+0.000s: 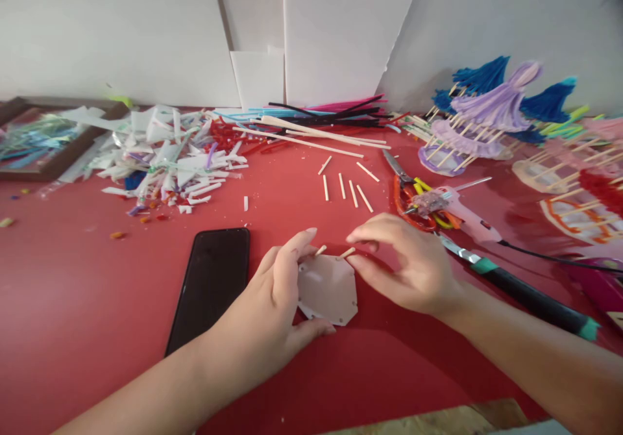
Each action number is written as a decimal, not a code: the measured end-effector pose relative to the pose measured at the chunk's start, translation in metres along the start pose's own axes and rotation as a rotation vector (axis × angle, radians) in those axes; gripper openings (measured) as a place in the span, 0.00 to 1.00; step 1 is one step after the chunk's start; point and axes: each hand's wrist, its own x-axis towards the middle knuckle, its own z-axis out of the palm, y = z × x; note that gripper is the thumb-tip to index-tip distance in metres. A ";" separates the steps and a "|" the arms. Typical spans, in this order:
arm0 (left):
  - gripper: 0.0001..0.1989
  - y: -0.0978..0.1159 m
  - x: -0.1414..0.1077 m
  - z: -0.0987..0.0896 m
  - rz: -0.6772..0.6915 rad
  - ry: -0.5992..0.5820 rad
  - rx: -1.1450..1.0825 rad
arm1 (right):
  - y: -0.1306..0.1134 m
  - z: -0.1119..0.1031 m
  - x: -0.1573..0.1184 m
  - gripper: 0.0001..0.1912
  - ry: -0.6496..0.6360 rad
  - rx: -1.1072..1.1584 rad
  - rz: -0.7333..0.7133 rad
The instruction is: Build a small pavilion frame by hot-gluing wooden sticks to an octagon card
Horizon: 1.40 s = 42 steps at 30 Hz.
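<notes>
My left hand [277, 292] grips a small white octagonal foam board [327, 289] by its left side, thumb at the near edge and fingers at the far edge. Small holes run along the board's rim. Two short wooden sticks stand in its far edge: the left stick [320, 250] beside my left fingertips, the right stick [346, 253] by my other hand. My right hand [409, 266] hovers at that right stick, thumb and forefinger apart around its end. Beyond the hands lie several loose short sticks [341, 186] on the red table.
A black phone [209, 285] lies left of my hands. White scraps [165, 156] are heaped behind it. On the right are orange-handled scissors [402, 195], a pink glue gun [470, 217], a black-handled cutter [525, 298] and a purple carousel-like model [487, 117]. Pipe cleaners [335, 113] lie at the back.
</notes>
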 end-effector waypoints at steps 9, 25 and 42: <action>0.54 0.004 0.002 -0.003 -0.012 0.020 0.057 | 0.019 -0.029 0.083 0.10 -0.416 -0.655 0.437; 0.08 0.006 0.010 -0.011 -0.117 0.077 0.002 | 0.004 -0.026 0.057 0.06 -0.096 0.135 0.124; 0.58 0.002 0.006 -0.003 -0.104 0.014 -0.113 | -0.005 0.004 -0.019 0.10 0.084 0.074 0.037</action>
